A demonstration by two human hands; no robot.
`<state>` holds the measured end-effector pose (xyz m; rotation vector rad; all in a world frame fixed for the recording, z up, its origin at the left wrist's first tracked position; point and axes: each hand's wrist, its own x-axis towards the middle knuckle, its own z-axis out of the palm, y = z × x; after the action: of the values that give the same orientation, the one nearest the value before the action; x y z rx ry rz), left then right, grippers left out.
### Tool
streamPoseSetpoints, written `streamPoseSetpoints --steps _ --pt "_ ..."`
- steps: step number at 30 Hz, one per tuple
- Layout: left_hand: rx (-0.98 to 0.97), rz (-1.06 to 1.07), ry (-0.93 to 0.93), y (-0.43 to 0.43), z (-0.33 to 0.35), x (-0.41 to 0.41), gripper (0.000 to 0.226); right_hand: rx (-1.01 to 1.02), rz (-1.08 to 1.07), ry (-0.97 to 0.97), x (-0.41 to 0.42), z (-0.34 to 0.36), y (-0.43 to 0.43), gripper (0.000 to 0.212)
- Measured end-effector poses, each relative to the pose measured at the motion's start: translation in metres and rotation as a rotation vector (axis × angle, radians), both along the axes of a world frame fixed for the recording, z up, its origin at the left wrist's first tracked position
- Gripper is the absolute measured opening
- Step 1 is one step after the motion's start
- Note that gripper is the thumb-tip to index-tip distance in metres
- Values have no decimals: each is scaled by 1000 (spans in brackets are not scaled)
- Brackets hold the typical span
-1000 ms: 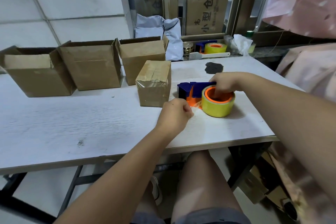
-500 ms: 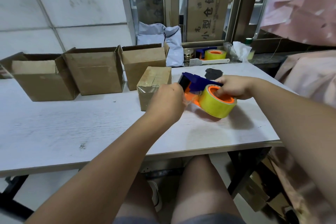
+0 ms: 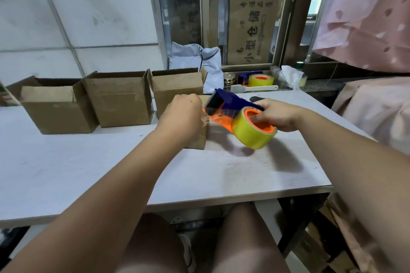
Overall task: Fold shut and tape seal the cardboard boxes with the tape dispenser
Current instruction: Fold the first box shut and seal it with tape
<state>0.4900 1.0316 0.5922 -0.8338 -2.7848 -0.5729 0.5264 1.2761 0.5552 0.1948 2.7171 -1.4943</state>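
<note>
Gripping the dispenser (image 3: 235,104), the right hand (image 3: 279,115) braces it while the left hand (image 3: 182,115) pinches tape (image 3: 208,117) taut over the box (image 3: 199,141) below.

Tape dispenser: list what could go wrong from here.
1. The tape pinched by the left hand looks wrinkled; it may stick to itself.
2. The dispenser, held in the air by the right hand, has its cutter end close to the left hand; a slip might nick it.
</note>
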Motion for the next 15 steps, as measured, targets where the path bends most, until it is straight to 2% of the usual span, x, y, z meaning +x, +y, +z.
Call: streamPoseSetpoints --steps 3,6,11,15 --pt "44 -54 -26 -1 8 7 6 -47 -64 79 -4 -3 -1 12" --pt "-19 -84 -6 2 9 15 9 -53 -95 128 -6 -6 -1 13" --pt "-58 -45 112 -1 9 7 13 -106 -80 83 -4 -10 1 10" --pt "-42 -1 150 -5 11 1 11 -112 -64 36 -5 -1 -3 19"
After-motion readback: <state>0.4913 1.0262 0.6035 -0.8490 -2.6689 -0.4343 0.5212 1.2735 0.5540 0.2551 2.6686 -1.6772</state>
